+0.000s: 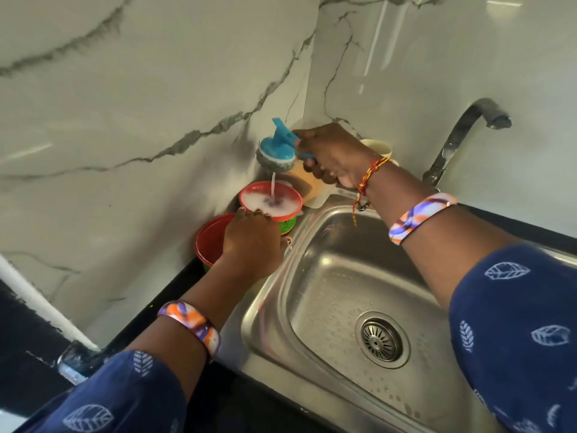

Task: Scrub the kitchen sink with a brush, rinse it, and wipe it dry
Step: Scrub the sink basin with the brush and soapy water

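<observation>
My right hand (334,156) grips the blue handle of a round scrub brush (277,150) with a grey steel-wool head, held above a red-rimmed tub of foamy soap (271,201). A thin stream of soapy water runs from the brush into the tub. My left hand (251,242) holds the tub's near rim, fingers curled over it. The stainless steel sink (337,295) lies to the right, wet with droplets, its drain strainer (381,340) at the bottom.
A red lid (209,239) lies left of the tub, partly under my left hand. A tan sponge in a white tray (312,189) and a cream cup (376,148) stand behind the sink. The tap (459,135) arches at the right. Marble walls meet in the corner.
</observation>
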{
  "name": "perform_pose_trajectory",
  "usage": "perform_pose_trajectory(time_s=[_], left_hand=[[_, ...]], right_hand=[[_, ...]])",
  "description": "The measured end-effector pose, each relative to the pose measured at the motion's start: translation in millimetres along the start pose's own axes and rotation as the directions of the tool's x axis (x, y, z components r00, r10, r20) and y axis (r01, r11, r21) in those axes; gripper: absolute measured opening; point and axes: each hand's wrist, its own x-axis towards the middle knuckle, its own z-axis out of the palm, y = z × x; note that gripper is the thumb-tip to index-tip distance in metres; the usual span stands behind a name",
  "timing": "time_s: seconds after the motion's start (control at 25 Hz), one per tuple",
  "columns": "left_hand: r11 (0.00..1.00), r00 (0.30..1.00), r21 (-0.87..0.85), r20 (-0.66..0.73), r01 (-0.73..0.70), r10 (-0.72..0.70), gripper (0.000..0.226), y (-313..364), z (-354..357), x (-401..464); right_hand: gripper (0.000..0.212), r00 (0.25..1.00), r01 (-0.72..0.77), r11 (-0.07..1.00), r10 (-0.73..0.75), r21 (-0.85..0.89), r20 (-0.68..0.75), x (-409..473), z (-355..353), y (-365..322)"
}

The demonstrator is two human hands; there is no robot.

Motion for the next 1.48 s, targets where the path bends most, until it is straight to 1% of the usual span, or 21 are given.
perform_pose_trajectory(time_s=[0.08,0.12,0.2,0.28,0.36,0.44,0.52,0.6,0.64,0.76,0.84,0.92,0.96,1.04,1.12,1.16,1.24,1.32,1.36,1.4,1.48], left_hand=[[1.000,1.000,-0.016,-0.001,-0.006,0.006,0.047,0,-3,-2],[1.000,1.000,-0.026,0.005,-0.008,0.008,0.047,1,-4,-4],[0.999,1.000,-0.045,0.013,0.004,-0.003,0.047,0,-4,-4],[0.998,0.999,-0.048,0.023,0.036,-0.035,0.046,-2,-4,-3],[0.999,0.999,-0.025,-0.008,0.046,-0.047,0.047,5,-4,-2],[1.000,0.998,-0.017,-0.058,-0.014,0.013,0.049,23,-3,-5],[0.987,0.989,-0.071,-0.058,-0.142,0.138,0.050,47,2,-7],[0.966,0.972,-0.115,0.011,-0.232,0.235,0.054,63,8,-1],[0.963,0.965,-0.113,0.060,-0.247,0.254,0.058,69,11,6],[0.983,0.973,-0.035,0.137,-0.180,0.184,0.066,79,25,29],[0.994,0.982,-0.043,0.157,-0.097,0.103,0.068,84,35,42],[0.997,0.981,-0.068,0.191,-0.026,0.038,0.075,88,42,50],[0.998,0.979,-0.059,0.201,-0.009,0.021,0.078,89,46,53],[0.999,0.982,0.038,0.191,-0.023,0.015,0.078,90,56,56],[0.985,0.987,0.156,0.156,-0.068,0.044,0.070,89,65,59],[0.978,0.988,0.195,0.144,-0.073,0.045,0.065,89,68,59],[0.966,0.990,0.250,0.137,-0.068,0.034,0.058,91,71,60],[0.949,0.991,0.307,0.131,-0.072,0.033,0.058,94,71,61],[0.943,0.991,0.324,0.130,-0.079,0.038,0.058,94,71,61],[0.940,0.991,0.331,0.128,-0.086,0.046,0.057,94,71,61],[0.940,0.990,0.331,0.132,-0.087,0.045,0.055,95,68,62]], right_hand=[[0.038,1.000,-0.022,0.999,0.022,-0.049,-0.003,-5,13,16],[0.037,0.999,-0.041,0.999,0.042,-0.028,0.011,-8,18,23],[0.030,0.992,-0.105,0.985,0.094,0.137,0.086,-15,17,33],[0.015,0.976,-0.170,0.911,0.102,0.377,0.193,-26,0,30],[0.017,0.969,-0.194,0.829,0.079,0.525,0.233,-40,-30,29],[0.016,0.971,-0.206,0.785,0.089,0.585,0.223,-59,-62,40],[0.014,0.962,-0.267,0.782,0.179,0.563,0.207,-85,-94,67],[0.016,0.923,-0.386,0.786,0.330,0.483,0.199,-114,-116,108],[0.018,0.878,-0.477,0.768,0.431,0.428,0.206,-131,-122,134],[0.013,0.700,-0.714,0.682,0.687,0.159,0.196,-182,-119,217],[0.021,0.651,-0.746,0.658,0.753,-0.103,0.098,-198,-114,264],[0.027,0.667,-0.714,0.643,0.745,-0.278,0.011,-183,-119,290],[0.024,0.701,-0.680,0.652,0.712,-0.335,-0.037,-165,-124,300],[0.027,0.783,-0.597,0.682,0.610,-0.422,-0.123,-122,-138,309],[0.026,0.815,-0.565,0.672,0.546,-0.478,-0.196,-97,-145,317],[0.021,0.824,-0.545,0.674,0.540,-0.500,-0.170,-99,-145,318],[0.021,0.821,-0.476,0.697,0.571,-0.536,0.012,-134,-142,313],[0.026,0.755,-0.417,0.700,0.622,-0.580,0.208,-177,-137,300],[0.028,0.744,-0.354,0.674,0.623,-0.648,0.242,-191,-134,299],[0.029,0.780,-0.275,0.643,0.584,-0.714,0.226,-190,-135,301],[0.033,0.878,-0.250,0.545,0.477,-0.800,0.050,-157,-140,305]])
